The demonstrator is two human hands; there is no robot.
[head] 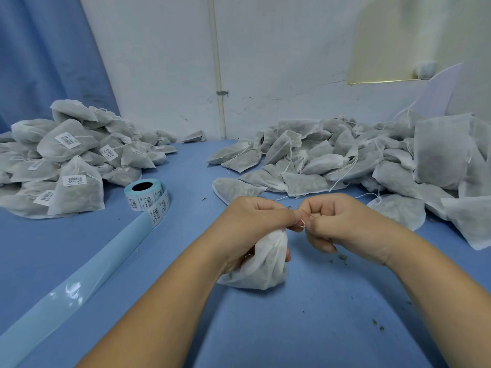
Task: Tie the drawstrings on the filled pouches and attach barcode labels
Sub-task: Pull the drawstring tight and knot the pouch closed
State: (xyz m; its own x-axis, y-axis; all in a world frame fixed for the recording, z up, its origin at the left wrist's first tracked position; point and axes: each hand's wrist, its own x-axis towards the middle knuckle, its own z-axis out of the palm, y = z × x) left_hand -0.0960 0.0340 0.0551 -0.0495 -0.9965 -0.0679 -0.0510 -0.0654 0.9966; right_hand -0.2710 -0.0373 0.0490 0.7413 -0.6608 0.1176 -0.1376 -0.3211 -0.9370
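We count one blue counter carrying everything, and we place things from the single label roll standing on it. To the right of the roll and somewhat farther back lies the larger of two heaps, the unlabelled heap of filled pouches with loose strings, too many for us to count. Just left of the roll lies the labelled heap, with barcode stickers showing. One pale backing strip runs from the roll toward the near left edge. Nearer to us and right of the roll, two hands meet over one pouch resting on the counter. The left hand is closed round its gathered neck, hiding part of it. The right hand, fingers curled, pinches the white drawstring just beside that neck. Green crumbs lie scattered under the right hand.
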